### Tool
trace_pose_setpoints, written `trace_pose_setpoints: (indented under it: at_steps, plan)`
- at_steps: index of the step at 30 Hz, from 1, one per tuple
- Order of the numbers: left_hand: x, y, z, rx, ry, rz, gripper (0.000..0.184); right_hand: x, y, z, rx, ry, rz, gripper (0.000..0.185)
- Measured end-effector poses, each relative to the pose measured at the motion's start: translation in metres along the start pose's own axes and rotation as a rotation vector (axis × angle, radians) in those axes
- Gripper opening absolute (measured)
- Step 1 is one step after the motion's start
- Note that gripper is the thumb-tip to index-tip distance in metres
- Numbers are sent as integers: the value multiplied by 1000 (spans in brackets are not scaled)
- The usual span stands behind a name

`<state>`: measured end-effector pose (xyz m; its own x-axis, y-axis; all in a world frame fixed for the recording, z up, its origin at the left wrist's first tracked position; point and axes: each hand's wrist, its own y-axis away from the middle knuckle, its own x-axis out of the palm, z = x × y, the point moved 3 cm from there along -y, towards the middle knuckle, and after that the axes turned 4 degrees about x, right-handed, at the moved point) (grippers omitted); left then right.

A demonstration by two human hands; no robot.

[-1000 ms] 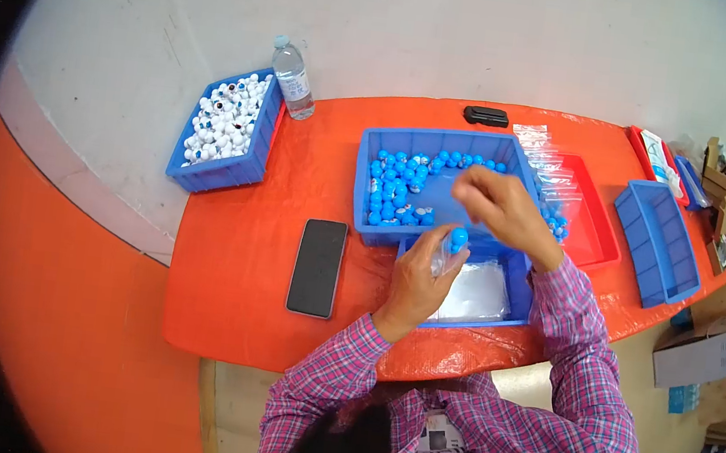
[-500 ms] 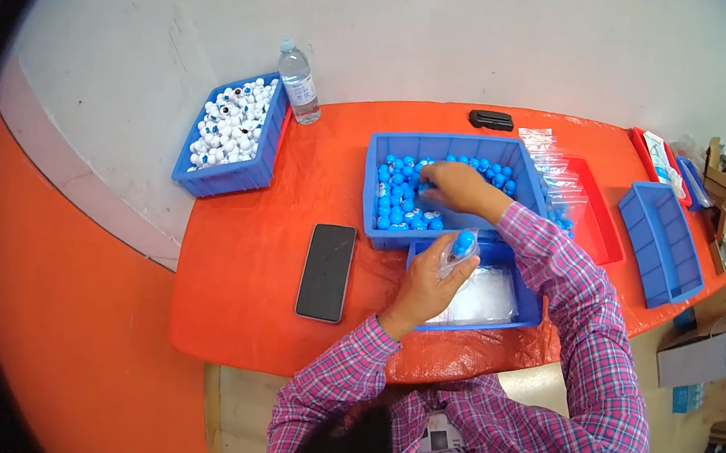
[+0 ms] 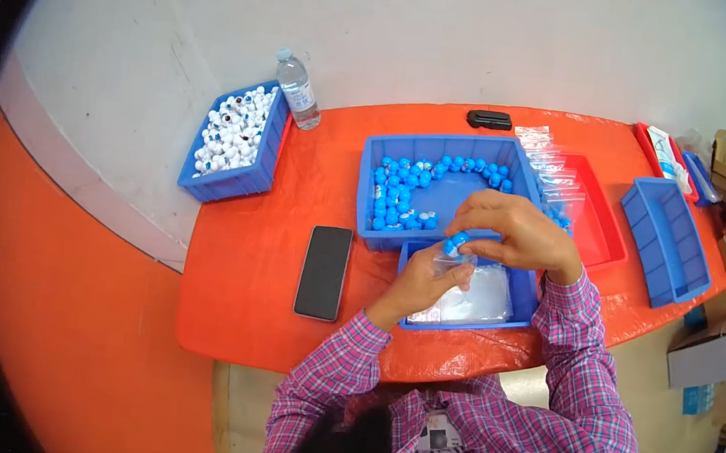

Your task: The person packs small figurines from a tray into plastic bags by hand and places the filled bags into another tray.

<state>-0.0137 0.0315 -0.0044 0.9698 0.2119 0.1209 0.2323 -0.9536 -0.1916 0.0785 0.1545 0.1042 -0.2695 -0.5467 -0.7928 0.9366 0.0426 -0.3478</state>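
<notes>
My left hand is closed around a small transparent plastic bag, holding it upright over the front blue tray. My right hand pinches a blue ball at the bag's mouth; whether the ball is partly inside I cannot tell. Just behind both hands stands a large blue bin with many blue balls, bunched along its left and back sides. Beneath my hands, the smaller blue tray contains a stack of flat transparent bags.
Left of the hands lies a black phone. A bin of white balls and a water bottle stand at back left. Filled bags overlap a red tray; another blue bin is farther right. A black object lies behind.
My right hand has come out of the large bin, toward me and to the right, bringing a blue ball to the bag. My left hand stays nearly in place, slightly left.
</notes>
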Motion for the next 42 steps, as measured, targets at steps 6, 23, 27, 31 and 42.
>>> trace_pose_setpoints:
  at_steps: [6, 23, 27, 31, 42]
  plan:
    - [-4, 0, -3, -61, -171, 55, 22, 8, 2, 7, 20, 59, 68, 23]
    - [-13, 4, -4, -62, 83, 5, 33, 13, -1, -6, -53, -50, 53, 27]
    - [-13, 4, -4, -57, 106, 11, 34, 13, 0, -10, -15, -108, 62, 21]
    - [-12, 4, -6, -27, 94, 40, 36, 16, -2, -13, 12, -152, 80, 15]
    - [-8, 3, -2, -145, 231, 112, 46, 9, -7, -25, 27, -359, -206, 23]
